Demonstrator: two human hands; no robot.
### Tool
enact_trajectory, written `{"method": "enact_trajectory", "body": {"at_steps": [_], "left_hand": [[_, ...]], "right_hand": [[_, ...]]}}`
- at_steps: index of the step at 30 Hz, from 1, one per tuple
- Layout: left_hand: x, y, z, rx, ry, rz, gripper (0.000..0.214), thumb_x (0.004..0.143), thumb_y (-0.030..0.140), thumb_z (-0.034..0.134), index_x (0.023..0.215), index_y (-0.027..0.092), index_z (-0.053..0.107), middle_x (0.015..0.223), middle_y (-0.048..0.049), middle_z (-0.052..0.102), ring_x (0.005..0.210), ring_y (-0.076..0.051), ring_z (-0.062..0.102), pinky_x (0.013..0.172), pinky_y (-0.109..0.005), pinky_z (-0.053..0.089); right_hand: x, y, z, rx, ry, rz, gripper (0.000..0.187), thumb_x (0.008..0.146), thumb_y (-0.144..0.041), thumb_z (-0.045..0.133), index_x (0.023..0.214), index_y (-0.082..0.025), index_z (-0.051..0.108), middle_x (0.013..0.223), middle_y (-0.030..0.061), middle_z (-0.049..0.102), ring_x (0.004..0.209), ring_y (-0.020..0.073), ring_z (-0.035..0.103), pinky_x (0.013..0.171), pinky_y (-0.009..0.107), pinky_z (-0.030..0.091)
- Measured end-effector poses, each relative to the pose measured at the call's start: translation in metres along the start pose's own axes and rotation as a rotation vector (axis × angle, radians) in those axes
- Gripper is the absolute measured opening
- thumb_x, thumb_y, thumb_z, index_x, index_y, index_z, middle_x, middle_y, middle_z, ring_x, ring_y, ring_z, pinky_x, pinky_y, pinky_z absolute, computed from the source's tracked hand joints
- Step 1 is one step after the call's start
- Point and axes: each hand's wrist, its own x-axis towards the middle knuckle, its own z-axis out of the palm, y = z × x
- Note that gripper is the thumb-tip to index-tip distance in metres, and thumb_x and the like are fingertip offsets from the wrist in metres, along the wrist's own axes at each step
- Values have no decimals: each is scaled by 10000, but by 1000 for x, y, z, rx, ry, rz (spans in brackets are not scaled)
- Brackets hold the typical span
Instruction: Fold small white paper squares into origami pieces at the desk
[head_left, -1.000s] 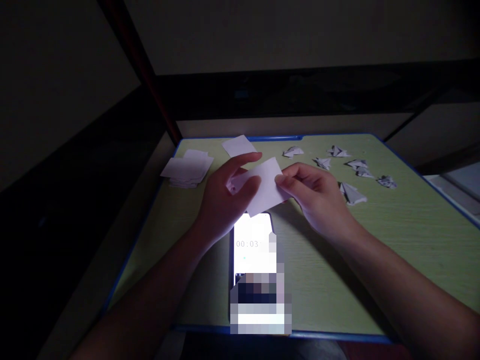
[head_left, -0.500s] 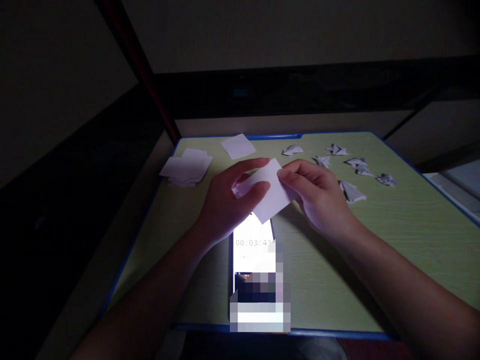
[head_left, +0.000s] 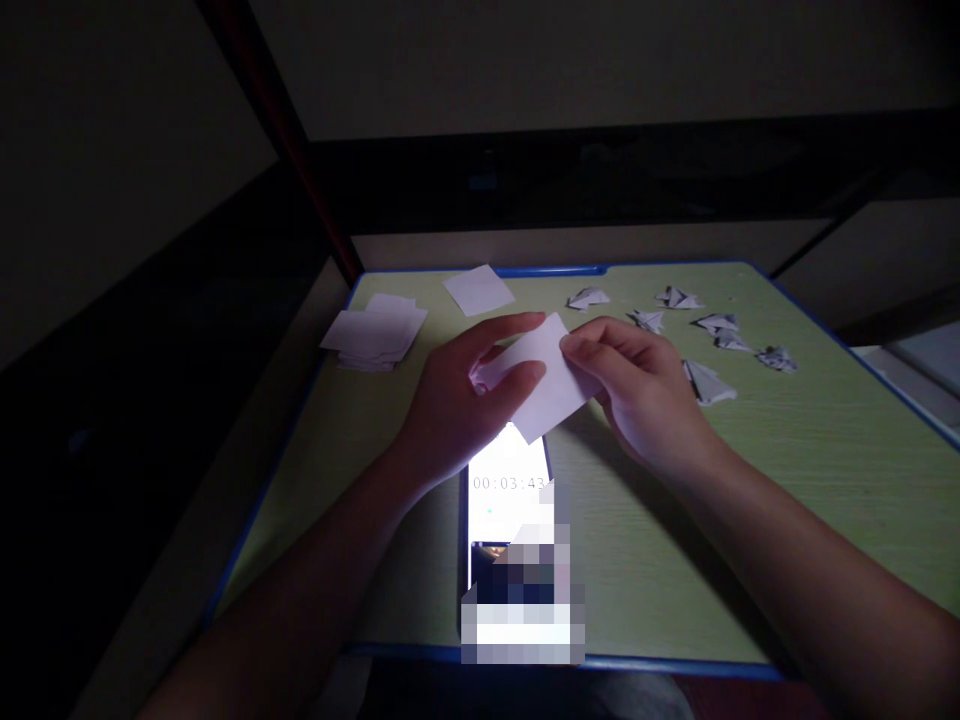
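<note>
My left hand (head_left: 450, 400) and right hand (head_left: 645, 395) pinch a paper slip (head_left: 555, 385) above the phone (head_left: 506, 480), mid-fold I'd say; corners need aligning.

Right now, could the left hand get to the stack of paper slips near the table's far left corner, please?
Probably yes: the stack lies just left of the left hand, with only table surface between, though that hand now pinches a sheet.
</note>
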Motion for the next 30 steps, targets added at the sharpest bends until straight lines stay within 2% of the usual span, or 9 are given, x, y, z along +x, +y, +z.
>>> {"method": "enact_trajectory", "body": {"at_steps": [7, 9, 11, 13, 15, 22, 30], "left_hand": [[2, -5, 0, -10, 4, -9, 302, 776, 196, 675, 1077, 198, 658, 1152, -46, 703, 923, -161, 655, 775, -266, 517], [3, -6, 0, -30, 24, -49, 235, 783, 235, 672, 1013, 192, 658, 1018, -43, 722, 839, -154, 654, 727, -263, 511], [5, -8, 0, -32, 23, -76, 96, 799, 268, 649, 844, 184, 655, 819, -26, 708, 743, -143, 634, 684, -262, 496], [6, -9, 1, -26, 6, -72, 159, 815, 275, 621, 686, 182, 613, 692, -9, 663, 667, -125, 599, 652, -255, 480], [7, -10, 1, -22, -5, -52, 210, 819, 271, 612, 631, 181, 592, 635, 6, 626, 613, -107, 561, 621, -244, 465], [10, -12, -2, -70, 134, -17, 155, 773, 261, 640, 650, 171, 609, 591, 16, 603, 539, -94, 518, 496, -215, 410], [13, -14, -7, -78, 234, 24, 154, 773, 249, 649, 646, 164, 633, 580, 21, 586, 516, -83, 484, 472, -208, 382]], "right_hand": [[-1, -3, 2, -56, -25, -1, 253, 804, -363, 708, 660, -185, 604, 530, -41, 504, 471, 79, 409, 439, 240, 263], [-2, -4, 3, -107, -35, -22, 285, 782, -398, 736, 655, -182, 599, 540, -37, 515, 480, 82, 427, 441, 237, 284], [-4, -4, 5, -134, -65, -27, 319, 760, -434, 755, 655, -181, 593, 538, -38, 507, 481, 85, 433, 436, 235, 292], [-5, -4, 6, -139, -90, -27, 342, 747, -455, 764, 653, -180, 584, 533, -42, 494, 475, 82, 422, 425, 231, 279], [-6, -4, 7, -146, -99, -34, 342, 737, -451, 775, 660, -175, 588, 540, -42, 498, 479, 80, 422, 425, 229, 274], [-5, -4, 7, -115, -137, 8, 350, 767, -462, 743, 652, -165, 599, 550, -33, 528, 495, 75, 446, 454, 225, 316], [-4, -5, 6, -144, -129, -24, 420, 769, -534, 723, 613, -175, 572, 529, -19, 568, 481, 75, 460, 457, 229, 321]]}}
